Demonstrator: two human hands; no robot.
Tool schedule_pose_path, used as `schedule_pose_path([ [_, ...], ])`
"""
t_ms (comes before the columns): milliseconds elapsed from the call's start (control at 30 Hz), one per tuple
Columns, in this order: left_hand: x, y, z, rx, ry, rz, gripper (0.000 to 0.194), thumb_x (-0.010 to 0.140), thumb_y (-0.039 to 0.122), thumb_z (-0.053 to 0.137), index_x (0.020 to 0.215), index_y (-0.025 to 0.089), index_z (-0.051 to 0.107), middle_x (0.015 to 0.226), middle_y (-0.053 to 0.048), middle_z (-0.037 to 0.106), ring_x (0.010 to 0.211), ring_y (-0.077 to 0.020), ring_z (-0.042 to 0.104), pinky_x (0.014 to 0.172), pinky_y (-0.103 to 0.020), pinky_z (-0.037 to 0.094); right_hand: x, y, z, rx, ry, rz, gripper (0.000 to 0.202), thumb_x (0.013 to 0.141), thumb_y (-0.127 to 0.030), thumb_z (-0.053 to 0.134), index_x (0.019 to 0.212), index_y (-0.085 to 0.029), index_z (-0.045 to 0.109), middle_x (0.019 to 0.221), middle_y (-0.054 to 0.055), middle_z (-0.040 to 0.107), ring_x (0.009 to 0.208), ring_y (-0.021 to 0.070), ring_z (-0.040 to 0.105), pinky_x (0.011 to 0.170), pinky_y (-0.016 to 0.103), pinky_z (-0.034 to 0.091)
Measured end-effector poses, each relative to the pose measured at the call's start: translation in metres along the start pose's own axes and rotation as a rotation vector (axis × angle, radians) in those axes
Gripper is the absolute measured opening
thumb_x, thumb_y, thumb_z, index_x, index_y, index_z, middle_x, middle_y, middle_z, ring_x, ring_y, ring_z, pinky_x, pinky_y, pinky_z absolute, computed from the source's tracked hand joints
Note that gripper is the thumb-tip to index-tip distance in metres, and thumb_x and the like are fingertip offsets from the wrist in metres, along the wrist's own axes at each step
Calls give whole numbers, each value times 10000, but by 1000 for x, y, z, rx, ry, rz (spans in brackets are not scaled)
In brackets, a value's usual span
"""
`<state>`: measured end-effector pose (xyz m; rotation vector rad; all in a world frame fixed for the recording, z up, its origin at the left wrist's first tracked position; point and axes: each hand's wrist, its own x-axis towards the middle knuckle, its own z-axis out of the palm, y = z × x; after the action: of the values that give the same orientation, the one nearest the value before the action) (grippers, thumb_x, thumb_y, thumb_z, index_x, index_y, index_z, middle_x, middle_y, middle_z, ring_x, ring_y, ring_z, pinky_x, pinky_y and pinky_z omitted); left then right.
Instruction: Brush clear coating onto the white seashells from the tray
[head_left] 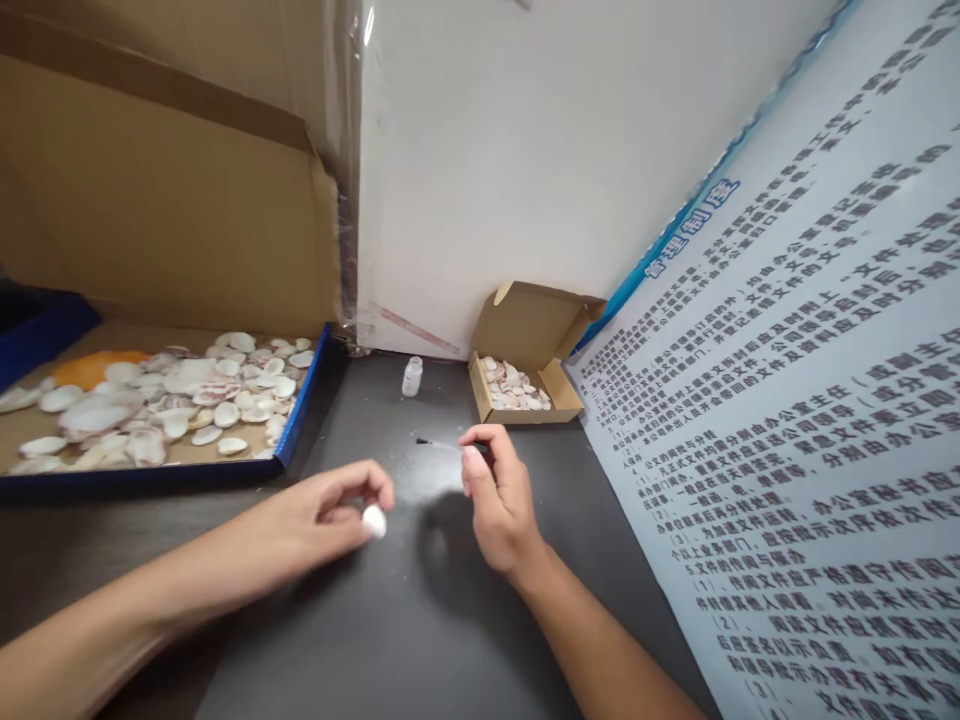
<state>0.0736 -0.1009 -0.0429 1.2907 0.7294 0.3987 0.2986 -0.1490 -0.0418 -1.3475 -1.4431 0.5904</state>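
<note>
Between the thumb and fingers of my left hand (334,515) is a small white shell (374,521). My right hand (499,495) pinches the dark handle of a thin brush (439,444), whose black tip points left over the dark table. Beyond the brush, a small bottle (412,377) with whitish contents stands upright, apart from both hands.
At the left, a big open box (300,408) with a blue edge holds several shells and an orange piece. A small cardboard box (531,415) of shells sits at the back. A printed panel (787,420) rises along the right, beside the dark table (360,640).
</note>
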Motion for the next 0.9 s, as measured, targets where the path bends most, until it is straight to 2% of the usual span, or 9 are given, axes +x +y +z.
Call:
schedule_pose_path([
  [67,23,4,1,-90,14,-30,130,855,254,625,889,184,521,648,72,434,490,-48,349,452,-171,310,1,1,-1,10,19,-15,117,953,-277,432,970,-195,514,645,-53,434,557,107,422,543,220,362],
  [133,39,4,2,-207,52,4,179,823,234,645,885,195,481,669,78,412,483,-42,325,451,-175,308,1,1,-1,-4,-7,-37,85,935,-258,465,943,-194,520,682,-43,460,574,103,434,550,215,367],
  [200,45,1,2,-274,73,28,213,794,205,653,895,202,465,705,76,414,479,-36,330,445,-176,308,1,0,0,-15,-52,-43,65,922,-244,486,933,-194,526,686,-42,474,569,100,439,545,210,370],
  [467,37,2,-3,-304,63,48,211,783,141,605,918,210,458,840,55,454,474,-19,389,456,-193,363,-3,1,7,-52,-204,12,80,909,-245,512,965,-201,549,665,-43,487,566,107,459,534,208,381],
  [633,37,0,-2,-293,83,70,175,820,182,599,904,201,447,731,72,426,450,-20,368,437,-179,337,-4,0,7,-120,-157,19,61,900,-243,525,931,-201,557,650,-43,490,549,105,463,519,205,378],
  [800,39,-5,-1,-330,90,109,236,824,234,644,952,205,447,804,66,437,450,-2,376,425,-172,334,-6,1,8,-107,-213,-35,66,888,-235,537,939,-199,560,662,-37,520,552,105,481,528,204,401],
  [900,40,-6,0,-345,104,116,254,822,236,656,968,206,451,817,67,439,447,5,373,425,-169,341,-5,2,8,-148,-178,-21,47,888,-239,541,907,-200,558,644,-39,508,529,101,466,499,202,383],
])
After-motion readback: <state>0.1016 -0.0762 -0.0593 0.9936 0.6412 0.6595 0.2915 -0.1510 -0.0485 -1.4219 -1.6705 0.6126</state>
